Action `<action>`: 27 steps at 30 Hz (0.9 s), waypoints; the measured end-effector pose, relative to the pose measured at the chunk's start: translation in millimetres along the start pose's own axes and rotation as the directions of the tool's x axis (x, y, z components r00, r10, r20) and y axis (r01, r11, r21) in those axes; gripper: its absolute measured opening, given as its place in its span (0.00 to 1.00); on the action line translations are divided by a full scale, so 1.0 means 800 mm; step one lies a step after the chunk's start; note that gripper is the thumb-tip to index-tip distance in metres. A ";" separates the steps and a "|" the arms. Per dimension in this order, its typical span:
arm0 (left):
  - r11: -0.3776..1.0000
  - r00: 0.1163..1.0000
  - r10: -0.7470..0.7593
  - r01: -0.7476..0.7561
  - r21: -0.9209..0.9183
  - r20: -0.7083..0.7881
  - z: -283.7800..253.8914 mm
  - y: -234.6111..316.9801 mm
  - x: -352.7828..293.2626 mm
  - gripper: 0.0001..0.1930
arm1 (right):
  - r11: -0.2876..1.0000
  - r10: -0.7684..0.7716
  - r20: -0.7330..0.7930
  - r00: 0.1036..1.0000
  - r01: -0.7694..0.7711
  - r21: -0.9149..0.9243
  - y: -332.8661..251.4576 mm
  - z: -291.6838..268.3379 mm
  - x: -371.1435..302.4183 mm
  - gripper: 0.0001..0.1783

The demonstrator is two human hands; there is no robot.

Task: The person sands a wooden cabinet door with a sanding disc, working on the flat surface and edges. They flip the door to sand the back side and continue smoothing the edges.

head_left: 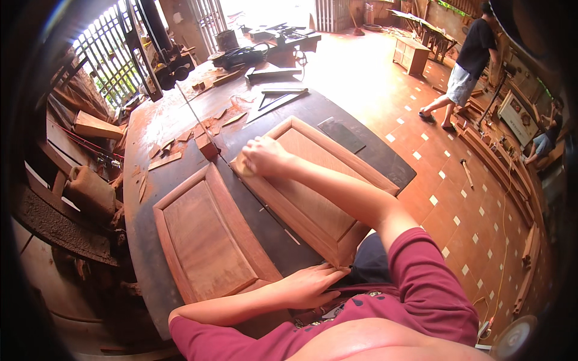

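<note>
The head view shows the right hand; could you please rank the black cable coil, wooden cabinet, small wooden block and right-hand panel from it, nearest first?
1. Right-hand panel, under the right hand.
2. Small wooden block, just left.
3. Black cable coil, farther ahead.
4. Wooden cabinet, far ahead-right.

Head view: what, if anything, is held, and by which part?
Right hand grips a tan pad from above; left hand touches a wooden panel at its near corner, grip unclear.
</note>
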State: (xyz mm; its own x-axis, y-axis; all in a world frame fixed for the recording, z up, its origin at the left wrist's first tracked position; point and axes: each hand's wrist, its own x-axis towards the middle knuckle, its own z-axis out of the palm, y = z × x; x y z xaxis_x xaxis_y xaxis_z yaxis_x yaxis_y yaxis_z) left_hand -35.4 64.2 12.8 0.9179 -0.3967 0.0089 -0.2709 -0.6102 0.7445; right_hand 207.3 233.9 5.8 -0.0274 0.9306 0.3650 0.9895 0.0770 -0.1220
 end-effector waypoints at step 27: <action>0.984 0.994 -0.021 0.002 0.176 0.107 0.001 0.003 -0.002 0.31 | 0.941 -0.304 -0.009 0.953 0.302 0.155 -0.085 -0.090 -0.214 0.10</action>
State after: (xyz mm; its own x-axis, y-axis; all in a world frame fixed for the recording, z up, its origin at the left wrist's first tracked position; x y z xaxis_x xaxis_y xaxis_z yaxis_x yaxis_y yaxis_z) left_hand -37.9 63.2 13.9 0.8872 -0.4546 -0.0786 -0.3156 -0.7222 0.6154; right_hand 154.5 43.8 17.8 -0.3260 0.8597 0.3932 0.9004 0.4091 -0.1480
